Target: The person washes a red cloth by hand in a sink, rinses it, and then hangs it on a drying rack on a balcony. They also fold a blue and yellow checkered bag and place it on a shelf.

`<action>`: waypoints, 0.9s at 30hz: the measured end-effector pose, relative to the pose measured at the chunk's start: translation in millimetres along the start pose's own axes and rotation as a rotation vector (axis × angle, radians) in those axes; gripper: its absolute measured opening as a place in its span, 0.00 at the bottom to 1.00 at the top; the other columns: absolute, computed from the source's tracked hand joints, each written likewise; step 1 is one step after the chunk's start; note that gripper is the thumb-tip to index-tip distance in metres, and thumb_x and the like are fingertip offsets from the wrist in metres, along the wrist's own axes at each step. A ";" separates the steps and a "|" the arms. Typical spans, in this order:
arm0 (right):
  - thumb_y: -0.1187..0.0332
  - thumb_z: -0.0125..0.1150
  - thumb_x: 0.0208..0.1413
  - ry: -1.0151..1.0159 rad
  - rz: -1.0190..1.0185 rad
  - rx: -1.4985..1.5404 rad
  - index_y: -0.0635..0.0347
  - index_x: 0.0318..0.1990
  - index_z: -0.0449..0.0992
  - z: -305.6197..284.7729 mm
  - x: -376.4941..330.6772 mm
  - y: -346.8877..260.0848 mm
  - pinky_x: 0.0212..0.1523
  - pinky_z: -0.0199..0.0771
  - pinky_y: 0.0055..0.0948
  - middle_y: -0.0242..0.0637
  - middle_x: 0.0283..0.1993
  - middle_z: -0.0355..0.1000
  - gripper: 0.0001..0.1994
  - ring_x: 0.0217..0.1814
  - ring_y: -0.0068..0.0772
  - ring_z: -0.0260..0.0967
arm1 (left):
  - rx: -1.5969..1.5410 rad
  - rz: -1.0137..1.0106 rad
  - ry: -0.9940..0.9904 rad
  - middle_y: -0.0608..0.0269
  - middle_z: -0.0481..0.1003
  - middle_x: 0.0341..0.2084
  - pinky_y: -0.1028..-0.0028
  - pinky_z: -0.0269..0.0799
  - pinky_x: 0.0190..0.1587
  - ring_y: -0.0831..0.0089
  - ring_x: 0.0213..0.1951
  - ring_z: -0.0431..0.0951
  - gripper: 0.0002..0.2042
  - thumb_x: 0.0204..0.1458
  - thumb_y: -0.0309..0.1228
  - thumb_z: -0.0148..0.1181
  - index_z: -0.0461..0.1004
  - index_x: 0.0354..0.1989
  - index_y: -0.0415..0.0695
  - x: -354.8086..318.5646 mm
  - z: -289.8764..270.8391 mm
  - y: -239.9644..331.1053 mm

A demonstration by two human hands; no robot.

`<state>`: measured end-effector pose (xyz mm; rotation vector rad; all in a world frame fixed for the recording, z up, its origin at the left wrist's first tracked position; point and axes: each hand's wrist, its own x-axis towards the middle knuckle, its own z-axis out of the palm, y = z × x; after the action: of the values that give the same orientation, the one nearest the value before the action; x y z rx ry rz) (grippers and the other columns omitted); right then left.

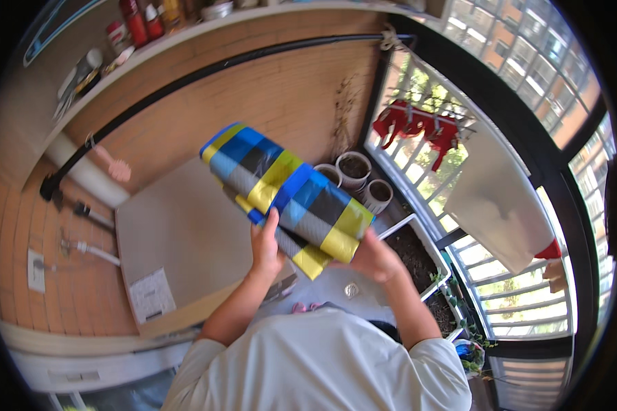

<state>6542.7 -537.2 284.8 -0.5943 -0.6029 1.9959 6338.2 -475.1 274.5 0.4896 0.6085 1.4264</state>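
Note:
In front of my chest hangs a folded woven plastic bag (281, 181), checked in blue, yellow, black and grey, with a glossy face. It slants from upper left to lower right. A blue strap crosses its middle, and a loose fold sticks out along its near edge. My left hand (266, 243) grips that near edge close to the strap, thumb up against the bag. At the right end my right hand (377, 259), a little blurred, holds the corner. Its fingertips are partly hidden behind the bag.
A large cardboard box (178, 236) stands at the left by the brick wall. Flower pots (354, 168) and a soil-filled planter (415, 250) line the window side. Red clothes (425, 127) hang there. A black pole (219, 65) runs below a loaded shelf (185, 35).

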 end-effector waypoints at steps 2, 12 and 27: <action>0.53 0.56 0.49 0.284 0.069 0.139 0.53 0.55 0.60 -0.9 4.9 12.3 0.52 0.60 0.53 0.41 0.54 0.62 0.27 0.56 0.43 0.59 | -0.019 0.001 -0.037 0.62 0.67 0.45 0.68 0.64 0.49 0.69 0.46 0.68 0.18 0.54 0.31 0.49 0.59 0.52 0.42 0.9 8.9 -7.2; 0.59 0.56 0.50 0.489 -0.318 0.022 0.56 0.41 0.69 -9.9 -16.0 -60.5 0.33 0.70 0.28 0.33 0.36 0.71 0.14 0.37 0.27 0.69 | 0.203 0.087 -0.338 0.64 0.62 0.49 0.75 0.52 0.55 0.76 0.51 0.60 0.22 0.55 0.37 0.49 0.56 0.54 0.39 51.0 111.2 -44.4; 0.75 0.48 0.53 -0.048 -1.127 -0.059 0.70 0.46 0.66 -65.8 -32.0 -471.7 0.49 0.70 0.36 0.47 0.45 0.68 0.12 0.46 0.41 0.68 | 0.512 -0.211 -0.884 0.54 0.65 0.47 0.71 0.63 0.50 0.68 0.48 0.68 0.19 0.56 0.36 0.45 0.56 0.54 0.42 188.3 232.3 -89.6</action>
<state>6900.9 -345.7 535.5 -0.1447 -0.7897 0.9294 6565.2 -285.4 374.5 1.3238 0.2724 0.7165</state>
